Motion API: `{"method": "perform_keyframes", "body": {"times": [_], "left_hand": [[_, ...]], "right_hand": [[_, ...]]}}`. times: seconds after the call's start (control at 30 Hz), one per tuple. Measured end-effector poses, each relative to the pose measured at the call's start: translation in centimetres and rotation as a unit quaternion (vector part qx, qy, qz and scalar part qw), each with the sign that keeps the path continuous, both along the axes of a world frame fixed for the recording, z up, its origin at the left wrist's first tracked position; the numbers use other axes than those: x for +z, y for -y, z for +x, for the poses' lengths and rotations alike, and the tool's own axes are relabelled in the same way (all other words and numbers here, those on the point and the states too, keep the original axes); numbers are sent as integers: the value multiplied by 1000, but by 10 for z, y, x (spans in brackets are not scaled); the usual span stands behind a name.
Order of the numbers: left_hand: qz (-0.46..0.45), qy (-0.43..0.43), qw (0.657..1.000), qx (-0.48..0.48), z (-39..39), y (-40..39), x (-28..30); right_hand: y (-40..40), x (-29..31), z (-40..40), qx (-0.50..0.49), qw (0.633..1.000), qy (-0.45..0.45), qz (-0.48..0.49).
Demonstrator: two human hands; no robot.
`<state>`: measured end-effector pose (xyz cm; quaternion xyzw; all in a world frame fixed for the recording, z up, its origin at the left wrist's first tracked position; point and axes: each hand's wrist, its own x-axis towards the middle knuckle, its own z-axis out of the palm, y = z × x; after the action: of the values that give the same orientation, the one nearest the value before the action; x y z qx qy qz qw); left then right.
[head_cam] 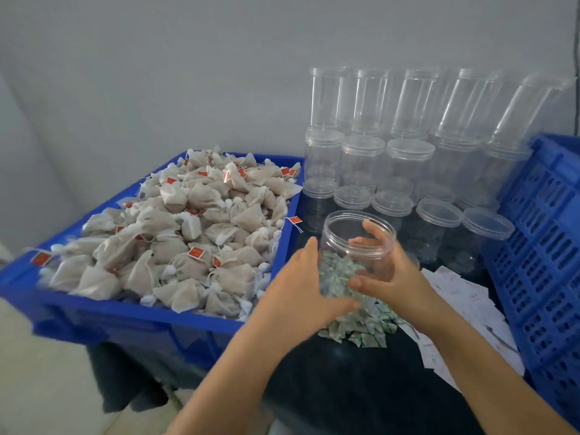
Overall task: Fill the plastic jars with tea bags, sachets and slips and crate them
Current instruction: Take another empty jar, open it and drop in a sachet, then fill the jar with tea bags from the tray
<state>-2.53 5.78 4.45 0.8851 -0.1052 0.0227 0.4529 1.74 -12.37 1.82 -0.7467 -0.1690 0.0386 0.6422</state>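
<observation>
Clear, glossy, smooth plastic open jar [361,240] between the fingers; beneath them, shiny green-and-white foil-like sachets [361,328]. Left of them, matt beige woven-cloth tea bags [175,233] in a smooth blue plastic bin [131,321].

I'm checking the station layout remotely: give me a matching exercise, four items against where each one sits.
Items
1. tea bags
2. green sachets
3. white slips
4. open jar

Places
A. between the left hand and right hand
B. heaped in the blue crate on the left
C. piled on the dark table in front of the jar
D. spread beside the slatted blue crate on the right

Pairs: 1-B, 2-C, 3-D, 4-A
</observation>
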Motion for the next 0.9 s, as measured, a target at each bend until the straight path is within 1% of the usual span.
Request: {"method": "perform_keyframes", "body": {"times": [0.03, 0.1, 0.17, 0.23, 0.27, 0.3, 0.37, 0.5, 0.6, 0.7, 0.8, 0.9], "left_hand": [[44, 11, 999, 9, 1, -18, 10], [95, 49, 993, 42, 8, -50, 30], [166, 64, 980, 92, 22, -75, 39], [279, 37, 951, 125, 39, -91, 34], [322, 18, 938, 127, 46, -95, 28], [347, 4, 930, 121, 51, -97, 21], [365, -16, 925, 106, 58, -96, 11], [433, 1, 895, 111, 67, -93, 2], [442, 12, 889, 117, 69, -91, 7], [423, 47, 897, 120, 68, -91, 15], [361, 93, 920, 121, 65, -93, 31], [295, 121, 940, 117, 61, -92, 49]], "right_hand": [[-2, -5, -2, -6, 1000, 4, -4], [-9, -19, -9, -13, 1000, 8, -26], [-17, -35, -16, -21, 999, 6, -44], [-27, -55, -24, -18, 999, 3, -38], [-32, -65, -28, -17, 999, 1, -32], [-37, -75, -31, -20, 1000, -2, -22], [-43, -90, -36, -35, 999, -6, -1], [-51, -104, -41, -64, 998, 28, -8], [-54, -108, -42, -85, 995, 45, -2], [-55, -110, -40, -87, 994, 58, -1], [-55, -112, -39, -92, 994, 62, 0], [-55, -114, -39, -94, 993, 65, 1]]}}
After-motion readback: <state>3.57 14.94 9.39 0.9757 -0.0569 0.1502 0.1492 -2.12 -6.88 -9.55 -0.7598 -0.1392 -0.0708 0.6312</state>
